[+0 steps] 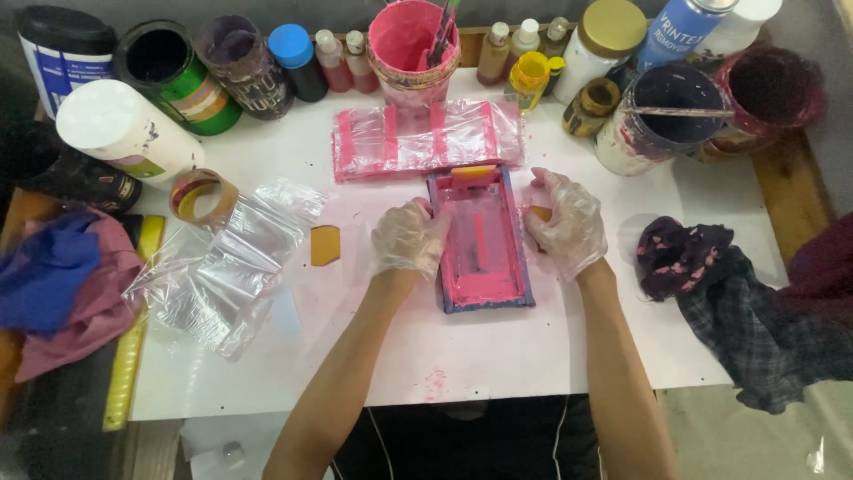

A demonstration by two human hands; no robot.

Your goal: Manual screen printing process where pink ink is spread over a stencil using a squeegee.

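Gloved left hand (407, 238), right hand (566, 224), gripping pink screen frame (481, 238), white table (498, 351)

A small rectangular printing screen frame (481, 240), blue-edged and smeared all over with wet pink ink, lies flat on the white counter (498, 356), long side running away from the person, a yellow-orange squeegee (474, 172) at its far end

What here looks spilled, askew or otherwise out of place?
Pink ink smears stain the white table near its front edge and beside the small screen frame held by the left hand and right hand. Crumpled clear plastic bags sprawl loosely at left.
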